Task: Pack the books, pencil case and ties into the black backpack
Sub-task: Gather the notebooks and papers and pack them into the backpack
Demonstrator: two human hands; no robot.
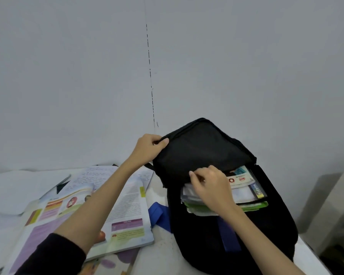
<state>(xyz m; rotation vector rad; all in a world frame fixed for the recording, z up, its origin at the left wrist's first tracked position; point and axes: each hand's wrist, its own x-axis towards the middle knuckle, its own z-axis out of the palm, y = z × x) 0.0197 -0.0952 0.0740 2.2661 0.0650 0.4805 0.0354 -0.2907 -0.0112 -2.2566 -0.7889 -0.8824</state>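
The black backpack (pixel 207 231) lies on the white table at the right, its main compartment open. My left hand (pixel 149 148) grips the upper left edge of the raised flap (pixel 203 149) and holds it up. My right hand (pixel 209 187) reaches into the opening, its fingertips on the tops of the stacked books (pixel 244 187) inside; whether it pinches one I cannot tell. The books show white, green and red covers. A blue strap (pixel 158 214) sticks out at the backpack's left side. No pencil case or ties show.
An open colourful textbook (pixel 125 213) lies on the table left of the backpack, over an open handwritten notebook (pixel 95 175). A white object (pixel 22 187) sits at the far left. A plain wall stands behind. The table's right edge (pixel 310 251) runs beside a pale box.
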